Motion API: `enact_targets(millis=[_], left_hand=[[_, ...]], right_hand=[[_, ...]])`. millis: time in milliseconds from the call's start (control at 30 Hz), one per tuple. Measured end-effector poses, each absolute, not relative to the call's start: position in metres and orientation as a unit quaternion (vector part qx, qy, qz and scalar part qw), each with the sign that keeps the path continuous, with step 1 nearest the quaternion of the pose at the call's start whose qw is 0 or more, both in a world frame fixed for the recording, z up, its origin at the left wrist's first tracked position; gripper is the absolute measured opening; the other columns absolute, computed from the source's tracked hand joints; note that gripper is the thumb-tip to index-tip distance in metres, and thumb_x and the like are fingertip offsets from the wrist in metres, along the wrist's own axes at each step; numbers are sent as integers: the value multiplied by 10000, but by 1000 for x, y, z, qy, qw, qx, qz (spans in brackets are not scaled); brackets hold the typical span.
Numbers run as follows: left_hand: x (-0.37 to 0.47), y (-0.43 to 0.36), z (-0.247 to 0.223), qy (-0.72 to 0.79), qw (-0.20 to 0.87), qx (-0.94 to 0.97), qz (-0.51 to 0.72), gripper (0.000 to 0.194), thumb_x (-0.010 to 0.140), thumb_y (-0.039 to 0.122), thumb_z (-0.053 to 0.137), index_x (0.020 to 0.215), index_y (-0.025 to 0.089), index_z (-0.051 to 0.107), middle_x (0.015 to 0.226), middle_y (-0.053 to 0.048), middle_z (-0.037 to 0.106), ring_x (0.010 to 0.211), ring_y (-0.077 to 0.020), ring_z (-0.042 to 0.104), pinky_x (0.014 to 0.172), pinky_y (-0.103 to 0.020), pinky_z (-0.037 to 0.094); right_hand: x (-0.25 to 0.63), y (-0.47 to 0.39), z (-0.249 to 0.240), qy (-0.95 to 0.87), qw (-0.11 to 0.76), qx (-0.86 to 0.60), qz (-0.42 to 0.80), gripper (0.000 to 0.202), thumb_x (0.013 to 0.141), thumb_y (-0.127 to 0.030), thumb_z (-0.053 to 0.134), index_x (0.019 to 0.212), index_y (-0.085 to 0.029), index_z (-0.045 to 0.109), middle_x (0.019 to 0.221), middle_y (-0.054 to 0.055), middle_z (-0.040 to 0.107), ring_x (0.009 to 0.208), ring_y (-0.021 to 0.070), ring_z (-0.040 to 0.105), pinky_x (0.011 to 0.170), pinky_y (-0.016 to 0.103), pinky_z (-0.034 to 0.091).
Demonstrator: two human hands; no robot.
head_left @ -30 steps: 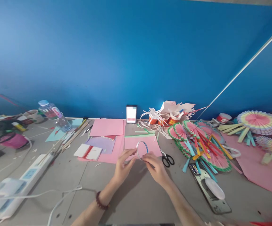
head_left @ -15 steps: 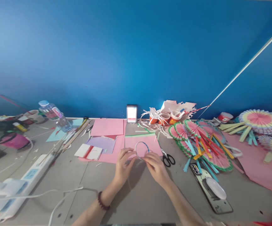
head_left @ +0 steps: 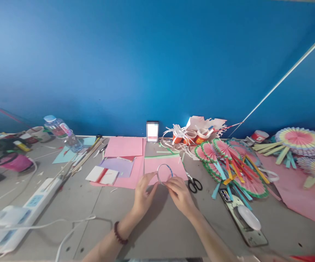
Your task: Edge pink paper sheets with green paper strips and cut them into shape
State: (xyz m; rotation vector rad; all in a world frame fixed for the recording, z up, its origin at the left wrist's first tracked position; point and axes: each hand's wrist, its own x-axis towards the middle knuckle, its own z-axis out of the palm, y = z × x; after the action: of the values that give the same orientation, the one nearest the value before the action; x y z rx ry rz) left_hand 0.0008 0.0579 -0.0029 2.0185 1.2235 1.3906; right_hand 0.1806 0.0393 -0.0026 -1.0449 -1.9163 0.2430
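Note:
Above the grey table, a thin ring (head_left: 164, 165), whitish with blue marks, stands upright between my two hands. My right hand (head_left: 179, 193) pinches its lower right side between thumb and fingers. My left hand (head_left: 144, 193), a dark beaded bracelet on its wrist, is at the ring's left side with thumb and fingers apart; its fingertips are near or touching the rim. Behind the ring lies a pink sheet (head_left: 154, 165) with a green strip (head_left: 162, 157) along its top edge. Black-handled scissors (head_left: 195, 185) rest just right of my right hand.
Pleated paper fans (head_left: 299, 140) and a phone (head_left: 233, 207) lie at right. Red cups (head_left: 202, 138) with paper strips stand at the back beside a lit screen (head_left: 152, 131). On the left are a bottle (head_left: 55, 127), sticks (head_left: 87, 156) and a power strip (head_left: 34, 203).
My left hand's fingers have shifted slightly at the ring's left side. The ring and my right hand have hardly moved.

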Motion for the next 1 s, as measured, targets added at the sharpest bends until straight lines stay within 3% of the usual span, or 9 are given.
enact_targets(millis=[233,533,1000], left_hand=[[-1,58,-1,429,177,728,504,245,887,226,526,1128,246,560,1032,-52,656,986,-199,606,839,-364,505],[-2,62,-5,418,210,736,489,346,890,210,517,1232,257,488,1173,-70,603,1106,-199,552,930,-385,469],[-2,63,-1,432,204,717,507,276,875,239,529,1150,227,549,984,-64,641,926,-189,598,810,-359,498]], right_hand=[[178,38,-5,-778,452,-427,93,323,888,-99,466,1105,-263,639,885,54,687,873,206,611,837,428,473],[179,38,-4,-775,454,-428,98,298,893,-109,469,1085,-251,646,881,59,685,868,208,597,811,413,474],[178,38,-3,-776,459,-426,73,288,884,-83,470,1053,-234,649,862,48,681,863,188,601,804,373,472]])
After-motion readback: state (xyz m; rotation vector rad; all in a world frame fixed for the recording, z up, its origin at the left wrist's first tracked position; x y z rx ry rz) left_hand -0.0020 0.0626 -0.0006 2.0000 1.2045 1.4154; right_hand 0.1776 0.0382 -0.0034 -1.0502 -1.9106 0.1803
